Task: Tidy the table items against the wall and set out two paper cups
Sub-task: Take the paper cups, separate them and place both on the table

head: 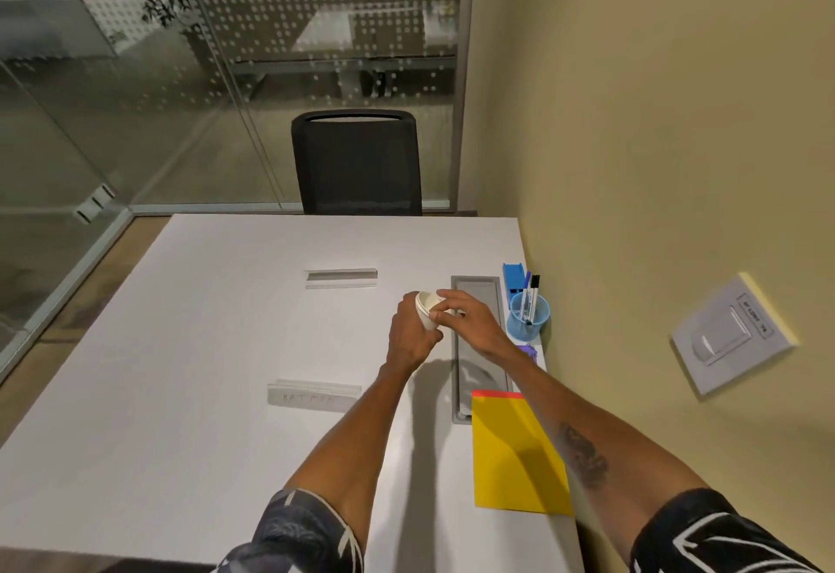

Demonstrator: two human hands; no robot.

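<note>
Yellow pad nearest | left hand grips nested-looking paper cups | right hand pinches top rim | light, crushable: hold sidewalls gently

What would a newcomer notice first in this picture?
Over the white table, the left hand grips white paper cups, which look nested, while the right hand pinches them near the rim. A bright yellow notepad lies by the wall on the right, with a blue pen cup holding markers farther along. A black chair stands at the table's far end.
</note>
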